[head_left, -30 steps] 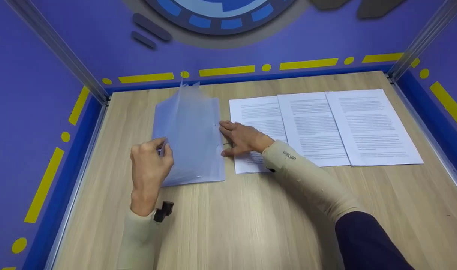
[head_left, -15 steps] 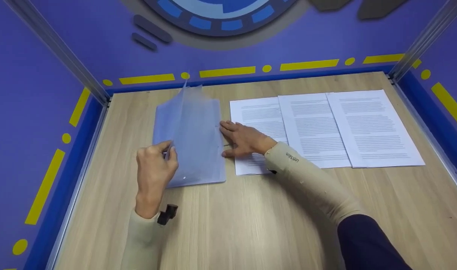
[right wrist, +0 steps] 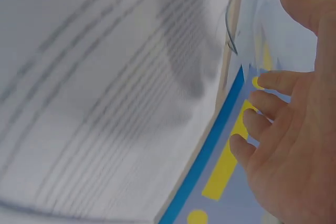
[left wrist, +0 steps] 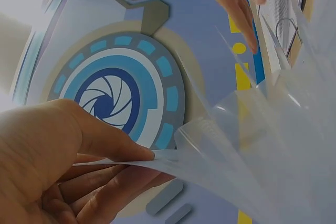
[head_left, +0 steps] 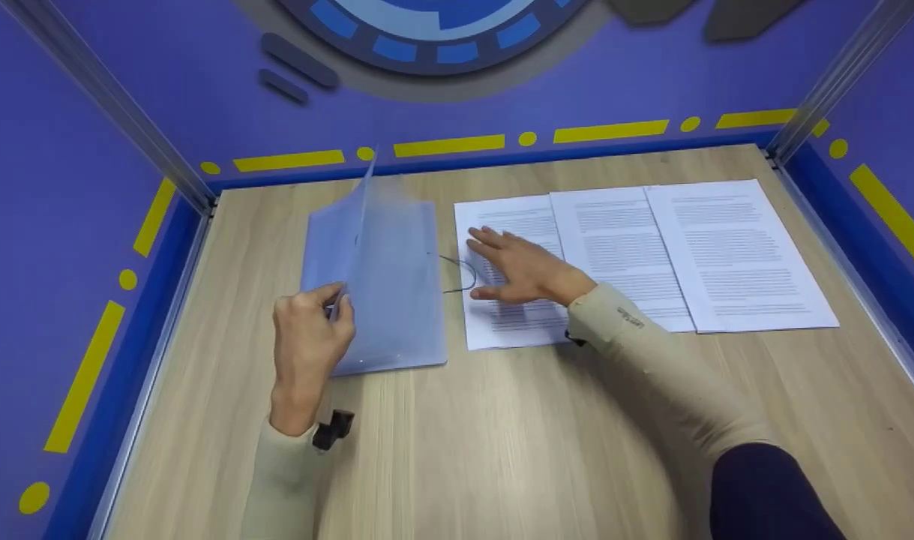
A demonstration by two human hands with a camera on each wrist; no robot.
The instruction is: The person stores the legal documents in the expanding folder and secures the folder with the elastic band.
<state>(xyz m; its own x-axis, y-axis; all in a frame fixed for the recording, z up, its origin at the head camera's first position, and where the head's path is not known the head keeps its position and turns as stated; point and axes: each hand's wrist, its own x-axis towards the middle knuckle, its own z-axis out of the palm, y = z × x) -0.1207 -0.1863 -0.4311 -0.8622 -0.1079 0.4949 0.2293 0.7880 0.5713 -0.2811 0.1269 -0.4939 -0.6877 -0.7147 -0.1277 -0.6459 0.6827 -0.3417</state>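
Note:
A translucent plastic folder (head_left: 404, 315) lies on the left part of the table, its clear leaves raised along the left. My left hand (head_left: 307, 345) pinches the edge of these leaves between thumb and fingers; the left wrist view shows the thumb pressing on a clear leaf (left wrist: 220, 177). From the folder's right edge a thin dark cord (head_left: 474, 274) loops out over the nearest printed sheet (head_left: 516, 334). Over that sheet my right hand (head_left: 528, 268) is held with fingers spread and nothing in them. In the right wrist view its shadow falls on the print.
Two more printed sheets, a middle one (head_left: 625, 262) and a right one (head_left: 741, 255), overlap in a row to the right. Behind the wooden table (head_left: 457, 450) stands a blue wall panel (head_left: 457, 112) with yellow marks. A metal post (head_left: 112, 112) rises at the left corner.
My right hand has lifted off the folder's right edge and moved right over the nearest sheet, uncovering the cord. Earlier, my left hand shifted slightly right with the leaves, keeping its pinch.

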